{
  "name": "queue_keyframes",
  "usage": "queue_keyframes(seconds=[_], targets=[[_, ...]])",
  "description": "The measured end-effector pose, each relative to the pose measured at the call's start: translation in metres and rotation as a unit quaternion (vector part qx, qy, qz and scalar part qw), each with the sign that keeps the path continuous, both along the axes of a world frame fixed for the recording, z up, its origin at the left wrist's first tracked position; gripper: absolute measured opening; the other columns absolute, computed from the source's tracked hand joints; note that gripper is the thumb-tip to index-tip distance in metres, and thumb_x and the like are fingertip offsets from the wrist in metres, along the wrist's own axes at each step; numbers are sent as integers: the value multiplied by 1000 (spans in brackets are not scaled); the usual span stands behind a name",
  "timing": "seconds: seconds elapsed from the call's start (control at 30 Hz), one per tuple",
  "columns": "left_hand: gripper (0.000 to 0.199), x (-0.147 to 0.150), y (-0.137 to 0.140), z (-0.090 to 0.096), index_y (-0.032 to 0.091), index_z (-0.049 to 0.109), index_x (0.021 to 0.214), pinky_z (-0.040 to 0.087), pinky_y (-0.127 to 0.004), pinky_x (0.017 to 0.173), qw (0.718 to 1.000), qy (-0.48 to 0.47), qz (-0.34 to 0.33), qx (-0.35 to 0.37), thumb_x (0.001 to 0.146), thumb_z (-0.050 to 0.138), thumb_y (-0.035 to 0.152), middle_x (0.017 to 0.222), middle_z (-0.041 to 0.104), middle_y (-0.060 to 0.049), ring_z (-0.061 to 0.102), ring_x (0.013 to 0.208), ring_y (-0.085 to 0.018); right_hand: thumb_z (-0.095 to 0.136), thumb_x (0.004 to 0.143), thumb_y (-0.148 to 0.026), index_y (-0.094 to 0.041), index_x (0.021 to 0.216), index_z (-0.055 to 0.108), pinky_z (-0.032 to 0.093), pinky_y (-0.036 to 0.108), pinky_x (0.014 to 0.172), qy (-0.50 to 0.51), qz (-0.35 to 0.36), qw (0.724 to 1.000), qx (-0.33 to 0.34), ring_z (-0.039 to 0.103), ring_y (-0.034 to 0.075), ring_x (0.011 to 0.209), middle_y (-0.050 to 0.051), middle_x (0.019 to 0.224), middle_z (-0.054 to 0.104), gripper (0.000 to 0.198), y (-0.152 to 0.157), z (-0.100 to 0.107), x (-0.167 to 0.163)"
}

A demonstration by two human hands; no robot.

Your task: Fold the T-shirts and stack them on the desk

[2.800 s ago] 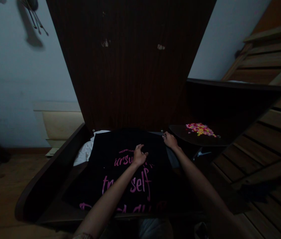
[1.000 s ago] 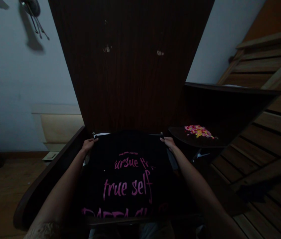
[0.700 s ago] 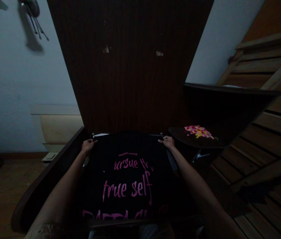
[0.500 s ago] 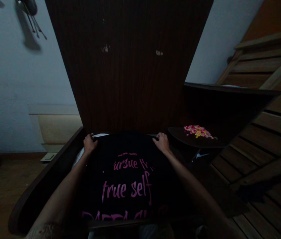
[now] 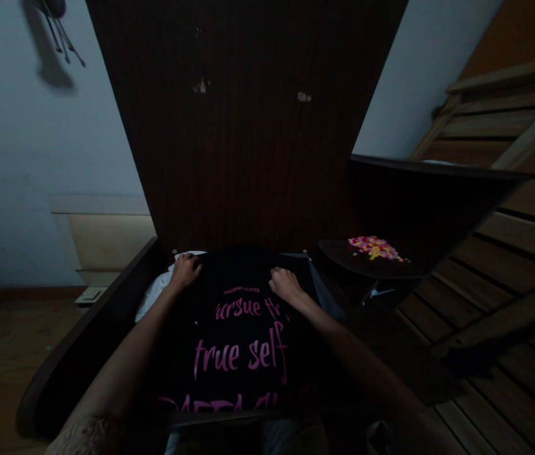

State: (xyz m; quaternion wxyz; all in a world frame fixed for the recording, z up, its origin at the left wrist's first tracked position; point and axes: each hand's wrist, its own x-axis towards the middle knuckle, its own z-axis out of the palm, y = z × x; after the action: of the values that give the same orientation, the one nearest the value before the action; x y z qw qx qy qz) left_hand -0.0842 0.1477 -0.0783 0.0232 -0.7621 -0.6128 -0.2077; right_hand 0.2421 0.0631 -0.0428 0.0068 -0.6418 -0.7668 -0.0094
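Note:
A black T-shirt (image 5: 241, 332) with pink lettering lies spread in front of me, printed side up. At its upper left edge, my left hand (image 5: 186, 272) is closed with its fingers bent down onto the cloth. My right hand (image 5: 287, 285) is closed too, its curled fingers on the shirt's upper right part, inward from the side edge. The fingertips of both hands are partly hidden in the dark fabric. White cloth (image 5: 151, 297) shows beyond the shirt on the left, and bluish-grey cloth (image 5: 327, 294) on the right.
A tall dark wooden panel (image 5: 248, 145) rises behind the shirt. At left is a raised dark side rail (image 5: 82, 341). A low shelf (image 5: 338, 259) on the right bears a pile of small colourful pieces (image 5: 375, 248). Wooden slats (image 5: 528, 246) stand far right.
Both hands have moved inward from the shirt's upper corners, the right one farther and slightly down. More white cloth shows at left, and bluish-grey cloth has come into sight at right.

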Motion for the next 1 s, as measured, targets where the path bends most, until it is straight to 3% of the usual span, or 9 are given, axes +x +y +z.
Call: queue_keyframes(seconds=[0.23, 0.4, 0.6, 0.83, 1.0], targets=[[31, 4, -6, 1, 19, 70, 100, 39, -43, 100, 1000, -15, -11, 1, 83, 47, 31, 112, 61, -12, 51, 108, -30, 38, 96, -25, -14, 110, 64, 46, 28, 84, 57, 0, 998, 3, 65, 21, 102, 13, 112, 67, 31, -8, 1, 6], [30, 6, -8, 0, 19, 69, 102, 38, -44, 104, 999, -34, -30, -5, 81, 48, 28, 114, 61, -11, 50, 112, -29, 50, 90, -31, -18, 114, 61, 46, 27, 78, 55, 8, 998, -11, 65, 21, 99, 10, 112, 67, 30, -29, 3, 16], [36, 7, -10, -11, 17, 63, 113, 36, -43, 108, 998, -55, -38, -20, 84, 46, 29, 126, 57, -13, 47, 123, -29, 48, 89, -28, -19, 116, 60, 46, 28, 76, 32, 35, 998, -41, 65, 22, 99, 11, 114, 66, 31, -48, -3, 17], [36, 6, -15, -15, 17, 61, 114, 35, -46, 110, 997, -63, -45, -17, 84, 47, 29, 133, 54, -13, 44, 128, -30, 42, 88, -17, -17, 121, 57, 46, 29, 80, 6, 21, 1000, 1, 63, 22, 100, 13, 117, 63, 37, -56, 6, 22], [34, 35, -31, -3, 15, 63, 112, 38, -46, 107, 995, -59, -82, 2, 84, 47, 25, 131, 54, -15, 46, 123, -30, 48, 84, -22, -17, 127, 51, 47, 31, 77, -27, 33, 999, -4, 64, 25, 99, 14, 117, 63, 43, -71, 6, 21]])
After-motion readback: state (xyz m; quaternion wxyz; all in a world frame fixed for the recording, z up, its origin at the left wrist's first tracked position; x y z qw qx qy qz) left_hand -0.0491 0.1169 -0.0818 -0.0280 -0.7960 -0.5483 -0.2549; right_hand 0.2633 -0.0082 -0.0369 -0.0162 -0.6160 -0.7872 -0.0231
